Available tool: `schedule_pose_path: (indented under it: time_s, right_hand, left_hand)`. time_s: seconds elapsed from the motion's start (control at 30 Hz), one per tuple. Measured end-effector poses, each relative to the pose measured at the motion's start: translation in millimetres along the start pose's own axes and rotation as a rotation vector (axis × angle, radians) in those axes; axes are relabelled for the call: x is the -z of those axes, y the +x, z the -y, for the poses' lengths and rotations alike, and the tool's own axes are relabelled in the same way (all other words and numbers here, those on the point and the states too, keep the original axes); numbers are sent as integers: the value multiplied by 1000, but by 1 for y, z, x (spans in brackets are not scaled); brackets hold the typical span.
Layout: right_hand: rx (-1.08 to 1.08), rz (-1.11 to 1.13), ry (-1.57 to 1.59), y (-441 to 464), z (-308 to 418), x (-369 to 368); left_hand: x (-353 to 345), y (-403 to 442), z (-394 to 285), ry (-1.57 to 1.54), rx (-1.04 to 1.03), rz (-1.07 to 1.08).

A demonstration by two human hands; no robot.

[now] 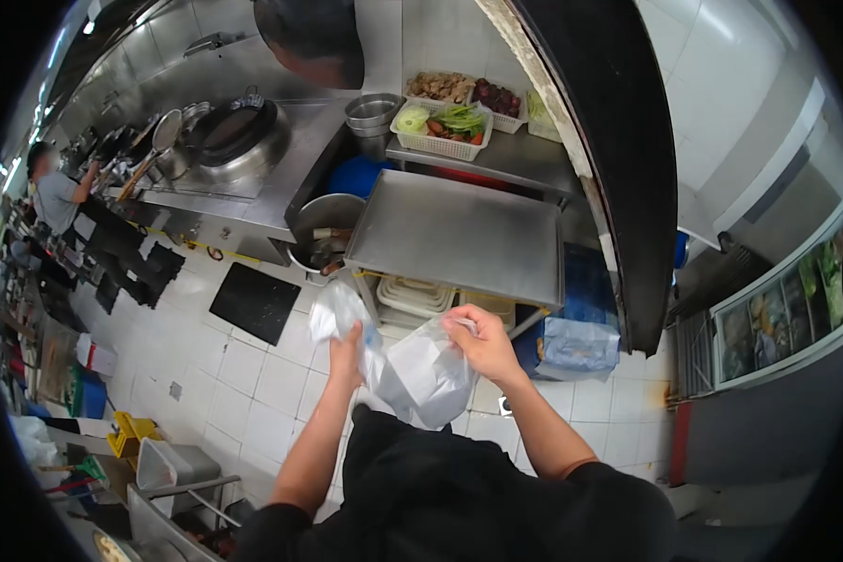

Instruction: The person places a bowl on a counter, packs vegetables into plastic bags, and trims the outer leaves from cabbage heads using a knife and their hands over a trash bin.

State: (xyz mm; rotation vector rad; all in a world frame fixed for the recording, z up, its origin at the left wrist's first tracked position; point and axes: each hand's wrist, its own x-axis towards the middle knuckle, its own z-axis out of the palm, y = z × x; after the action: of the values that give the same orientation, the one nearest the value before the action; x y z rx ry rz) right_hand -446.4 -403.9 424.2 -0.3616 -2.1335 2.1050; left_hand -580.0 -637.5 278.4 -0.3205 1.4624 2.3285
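Note:
A thin white plastic bag (431,379) hangs in front of my body, spread between both hands. My left hand (347,354) is closed round a bunched part of it, and some of the plastic bulges out above the fingers. With fingertips and thumb together, my right hand (482,345) pinches the bag's upper right edge. Inside the bag, nothing can be made out. Just beyond my hands stands a metal cart with a flat steel top (459,229), and stacked pale trays (417,295) sit on its lower level.
Vegetables fill a white basket (445,129) on the steel counter (525,169) at the back. A deep metal pot (323,225) stands left of the cart. Farther left, a person (61,192) is at the stoves. A black mat (255,303) lies on the tiled floor (225,393). Right is a glass-front fridge (782,314).

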Motion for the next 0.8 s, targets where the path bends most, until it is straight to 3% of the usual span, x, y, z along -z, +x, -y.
schedule_pose_path:
  time_s: [0.27, 0.4, 0.47, 0.5, 0.57, 0.6, 0.67, 0.7, 0.77, 0.8]
  right_hand:
    - [64, -185, -18, 125, 18, 20]
    - [59, -276, -73, 210, 23, 22]
    - [43, -335, -119, 250, 30, 23]
    - [42, -351, -187, 267, 36, 23]
    - [38, -385, -235, 305, 33, 29]
    - [49, -415, -260, 321, 29, 32]
    - [1, -440, -301, 346, 25, 34]
    - [0, -461, -340, 360, 23, 36]
    - [5, -452, -274, 391, -7, 43]
    - [10, -440, -208, 404, -21, 44]
  left_hand:
    - [-120, 257, -7, -285, 126, -4]
    - [-130, 344, 37, -35, 339, 174]
    - [-133, 362, 44, 255, 699, 334]
    - [-144, 370, 42, 232, 715, 347]
    - [-154, 363, 10, 602, 691, 331]
    - [-153, 373, 19, 593, 716, 329]
    - [-139, 379, 42, 799, 156, 280]
    - [-132, 379, 45, 802, 164, 282]
    - [-131, 369, 25, 1004, -73, 126]
    - [-133, 368, 14, 1001, -73, 128]
